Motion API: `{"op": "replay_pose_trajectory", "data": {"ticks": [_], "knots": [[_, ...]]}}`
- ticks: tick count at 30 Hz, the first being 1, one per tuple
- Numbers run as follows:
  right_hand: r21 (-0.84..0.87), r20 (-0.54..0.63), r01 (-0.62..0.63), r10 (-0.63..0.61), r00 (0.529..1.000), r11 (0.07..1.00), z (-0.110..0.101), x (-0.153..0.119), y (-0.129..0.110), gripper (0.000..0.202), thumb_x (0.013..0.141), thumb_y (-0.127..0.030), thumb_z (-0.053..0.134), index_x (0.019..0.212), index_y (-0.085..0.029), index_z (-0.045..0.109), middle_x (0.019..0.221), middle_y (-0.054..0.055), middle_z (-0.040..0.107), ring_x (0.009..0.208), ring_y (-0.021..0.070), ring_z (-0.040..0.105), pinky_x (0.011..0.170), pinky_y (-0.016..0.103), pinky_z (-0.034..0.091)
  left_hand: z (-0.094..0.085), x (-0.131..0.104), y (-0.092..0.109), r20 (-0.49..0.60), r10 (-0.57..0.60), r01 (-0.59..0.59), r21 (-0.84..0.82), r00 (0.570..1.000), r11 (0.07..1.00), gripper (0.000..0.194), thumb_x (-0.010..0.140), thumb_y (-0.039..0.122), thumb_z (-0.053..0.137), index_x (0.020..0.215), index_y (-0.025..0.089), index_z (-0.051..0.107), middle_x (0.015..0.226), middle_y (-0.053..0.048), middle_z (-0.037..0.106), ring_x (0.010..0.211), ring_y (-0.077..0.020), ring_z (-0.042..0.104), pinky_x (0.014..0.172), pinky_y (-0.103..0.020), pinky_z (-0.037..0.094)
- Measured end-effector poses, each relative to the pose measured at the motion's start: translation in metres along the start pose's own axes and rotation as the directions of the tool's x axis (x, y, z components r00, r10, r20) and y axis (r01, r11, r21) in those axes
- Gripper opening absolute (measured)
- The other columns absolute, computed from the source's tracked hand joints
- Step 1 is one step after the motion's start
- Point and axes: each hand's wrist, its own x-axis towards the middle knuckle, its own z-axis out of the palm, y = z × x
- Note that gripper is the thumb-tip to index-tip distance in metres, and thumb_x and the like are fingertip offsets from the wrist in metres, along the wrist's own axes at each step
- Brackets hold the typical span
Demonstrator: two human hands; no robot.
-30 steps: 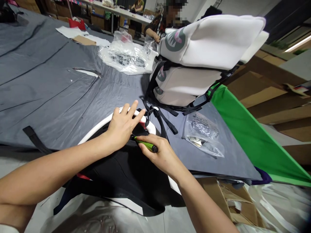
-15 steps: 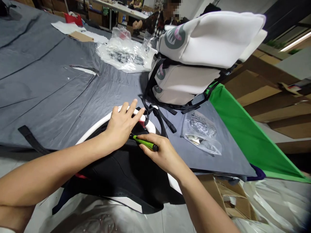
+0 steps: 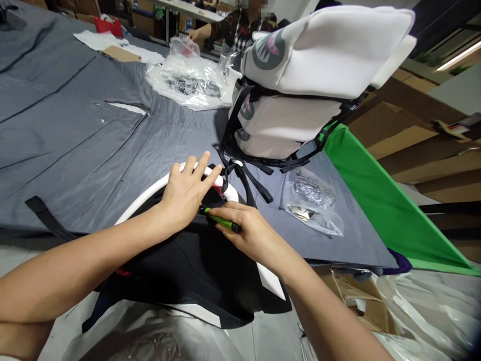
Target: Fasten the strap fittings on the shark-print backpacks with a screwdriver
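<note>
A black bag with white edging (image 3: 176,281) hangs over the near edge of the table, its black side facing me. My left hand (image 3: 186,193) presses on the bag's upper part by the curved white rim, fingers spread and holding nothing. In my right hand (image 3: 250,228) is a tool with a slim green-and-black handle (image 3: 224,221), gripped between thumb and fingers. Its tip points at the black fabric beside my left palm and is hidden there. A small red patch (image 3: 217,189) and black straps (image 3: 246,180) lie just beyond my left fingers.
Stacked white bags (image 3: 296,100) with round logos stand behind. Clear plastic packets (image 3: 313,200) and a plastic-wrapped bundle (image 3: 191,80) lie on the grey-covered table (image 3: 75,150). Green cloth (image 3: 376,190) and cardboard boxes (image 3: 413,145) are at right. Another person (image 3: 233,30) is across the table.
My view has shifted slightly. The green-handled tool has tilted a little in my right hand, while my left hand keeps its place on the bag. The other person's arm has moved left.
</note>
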Motion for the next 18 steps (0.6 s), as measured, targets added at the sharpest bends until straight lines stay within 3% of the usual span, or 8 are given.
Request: {"op": "replay_pose_trajectory", "data": {"ticks": [7,12,14,18], "knots": [[0.048,-0.021,0.049,-0.048,0.999,0.998,0.0024,0.0027,0.0002,0.033,0.087,-0.007,0.061,0.116,-0.02,0.07,0.1,0.007,0.068,0.087,0.0174,0.066,0.08,0.03,0.053,0.0,0.0004,-0.0005,-0.008,0.002,-0.002,-0.002,1.0,1.0,0.077,0.086,0.027,0.066,0.153,0.026,0.028,0.163,-0.014,0.018,0.136,-0.0349,0.033,0.096,-0.046,0.039],[-0.104,0.026,-0.018,0.02,0.999,0.994,-0.0001,-0.0018,-0.0002,0.034,0.087,-0.009,0.063,0.118,-0.021,0.07,0.1,0.006,0.069,0.087,0.019,0.068,0.079,0.031,0.055,-0.0003,0.0012,0.0002,0.005,-0.004,0.004,-0.017,1.0,1.0,0.076,0.087,0.025,0.065,0.154,0.026,0.028,0.163,-0.014,0.018,0.137,-0.0349,0.033,0.097,-0.047,0.038],[-0.151,0.029,-0.031,0.035,0.999,0.988,-0.0014,-0.0033,0.0,0.033,0.086,-0.011,0.065,0.117,-0.022,0.07,0.107,0.007,0.069,0.09,0.0201,0.069,0.081,0.033,0.056,0.0003,0.0013,0.0004,0.009,-0.003,0.004,-0.02,1.0,1.0,0.076,0.087,0.024,0.064,0.154,0.026,0.028,0.163,-0.014,0.017,0.138,-0.0352,0.032,0.099,-0.047,0.037],[-0.09,0.011,0.046,-0.045,0.999,0.995,-0.0004,-0.0026,0.0013,0.032,0.087,-0.01,0.063,0.115,-0.023,0.07,0.12,0.006,0.069,0.105,0.0214,0.068,0.093,0.034,0.055,0.0019,0.001,-0.0001,-0.005,-0.001,0.001,-0.012,1.0,1.0,0.076,0.087,0.024,0.064,0.154,0.026,0.028,0.163,-0.014,0.018,0.138,-0.0353,0.032,0.098,-0.047,0.037]]}}
